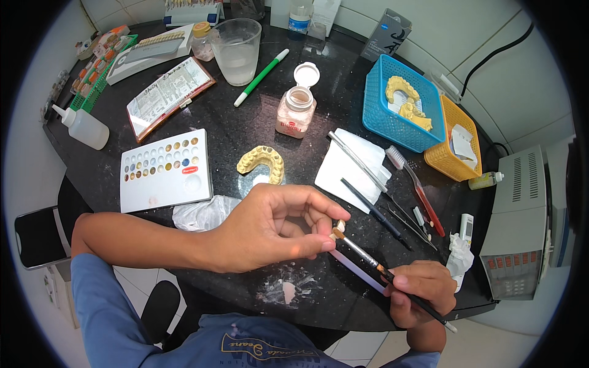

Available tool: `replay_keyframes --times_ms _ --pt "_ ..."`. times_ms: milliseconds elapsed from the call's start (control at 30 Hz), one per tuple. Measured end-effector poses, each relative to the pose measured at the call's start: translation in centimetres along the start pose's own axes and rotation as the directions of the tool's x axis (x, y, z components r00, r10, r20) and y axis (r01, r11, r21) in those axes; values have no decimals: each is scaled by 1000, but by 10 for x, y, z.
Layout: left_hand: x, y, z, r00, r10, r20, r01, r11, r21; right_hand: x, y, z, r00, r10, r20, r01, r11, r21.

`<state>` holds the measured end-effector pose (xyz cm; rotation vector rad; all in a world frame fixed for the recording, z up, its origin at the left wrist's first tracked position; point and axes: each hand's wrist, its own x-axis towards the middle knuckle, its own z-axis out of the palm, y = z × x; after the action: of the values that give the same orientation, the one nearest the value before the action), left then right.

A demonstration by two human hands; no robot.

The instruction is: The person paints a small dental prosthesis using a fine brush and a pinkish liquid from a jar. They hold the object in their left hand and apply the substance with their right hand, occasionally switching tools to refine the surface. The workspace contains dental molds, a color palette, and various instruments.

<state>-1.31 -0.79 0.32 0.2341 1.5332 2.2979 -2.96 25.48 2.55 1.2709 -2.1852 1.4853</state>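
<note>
Head view, left hand [277, 222] pinching pale piece [341, 226], right hand [424, 289] gripping brush [362, 252], cast [262, 155] beyond

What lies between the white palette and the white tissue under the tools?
In the head view, a yellow dental arch model lies between the palette and the tissue, just beyond the left hand.

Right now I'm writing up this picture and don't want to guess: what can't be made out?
In the head view:
Small pale piece: too small for detail, partly covered by the left hand and brush.
Right hand: palm hidden by the hand itself.
Crumpled white sheet: lower right part hidden behind the left forearm.
Dark container: top cut off by the upper edge.
</note>
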Motion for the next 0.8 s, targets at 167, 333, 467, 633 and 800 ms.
replay_keyframes --times_ms 167,333,467,633,800 --pt "0 1 0 1000 -9 -3 9 1000 -27 -1 -1 0 1000 17 -15 -17 1000 -12" --pt "0 3 0 999 -40 -9 40 999 -22 -1 -1 1 999 25 -28 -26 1000 -12" --pt "0 4 0 999 -45 -15 44 999 -13 -2 -2 0 999 37 -33 -38 999 -15" --pt "0 6 1 999 -49 -18 49 999 -17 -2 -2 1 998 40 -43 -40 999 -14" --pt "0 3 0 1000 -26 -15 26 999 -31 -2 -2 1 998 43 -46 -44 999 -16"
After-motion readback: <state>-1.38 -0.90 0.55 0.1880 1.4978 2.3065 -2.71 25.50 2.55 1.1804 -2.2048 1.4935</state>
